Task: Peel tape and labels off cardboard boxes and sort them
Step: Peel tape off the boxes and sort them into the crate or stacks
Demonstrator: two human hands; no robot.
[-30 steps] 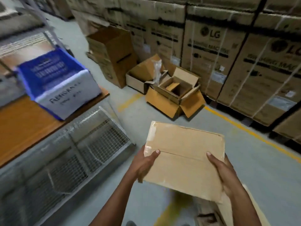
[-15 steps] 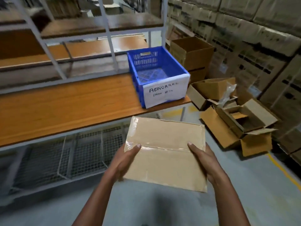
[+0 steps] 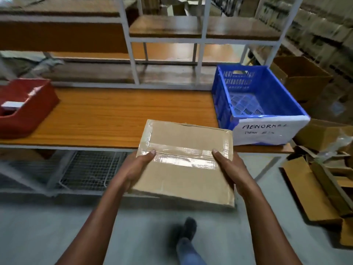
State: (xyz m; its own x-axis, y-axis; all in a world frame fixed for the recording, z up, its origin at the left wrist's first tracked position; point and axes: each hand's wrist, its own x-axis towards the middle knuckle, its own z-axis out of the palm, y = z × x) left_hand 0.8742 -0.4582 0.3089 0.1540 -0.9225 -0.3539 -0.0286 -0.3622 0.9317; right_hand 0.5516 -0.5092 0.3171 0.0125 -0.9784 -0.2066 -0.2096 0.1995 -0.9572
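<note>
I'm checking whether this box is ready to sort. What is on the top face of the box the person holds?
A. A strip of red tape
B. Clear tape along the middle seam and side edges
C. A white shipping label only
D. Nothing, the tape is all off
B: shiny clear tape runs along the middle seam of the box, with more down its side edges, while the left hand and right hand hold it.
</note>
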